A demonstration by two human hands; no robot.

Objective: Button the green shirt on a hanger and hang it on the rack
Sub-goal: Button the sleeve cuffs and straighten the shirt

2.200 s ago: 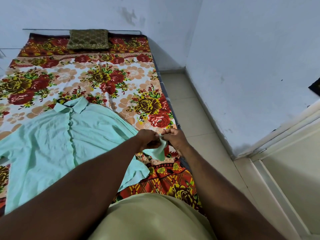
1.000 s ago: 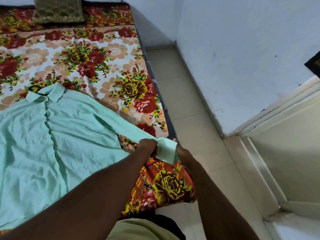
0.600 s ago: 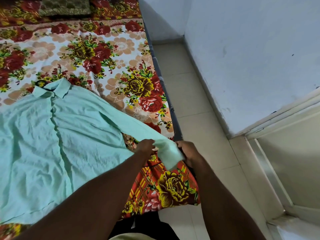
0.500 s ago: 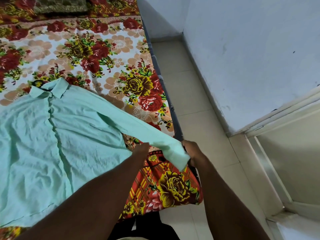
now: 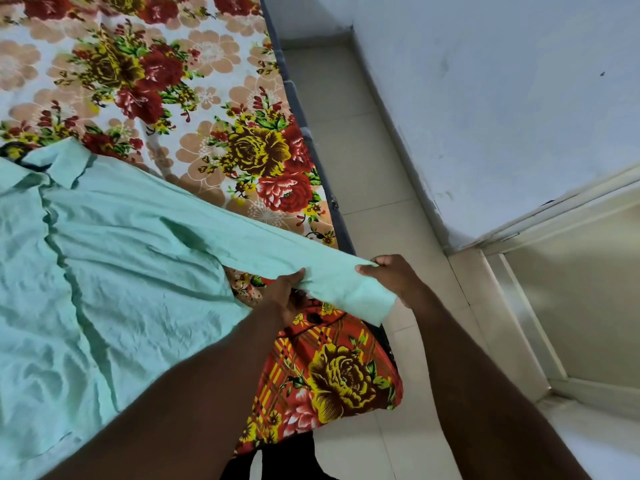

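— Where's our shirt?
— Our green shirt (image 5: 121, 271) lies flat at the frame's left on the flowered bed (image 5: 207, 81), and its sleeve (image 5: 263, 240) stretches to centre.
— Our hands?
— Our left hand (image 5: 284, 292) grips the sleeve from below. Our right hand (image 5: 394, 275) pinches the cuff (image 5: 360, 299). A second ago the cuff was bunched between them.

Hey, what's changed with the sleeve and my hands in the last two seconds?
The hands, bunched together at the cuff before, have spread apart. The left hand now grips the sleeve from below, the right hand pinches the cuff edge, stretching the sleeve flat past the bed. The green shirt stays spread on the bed.
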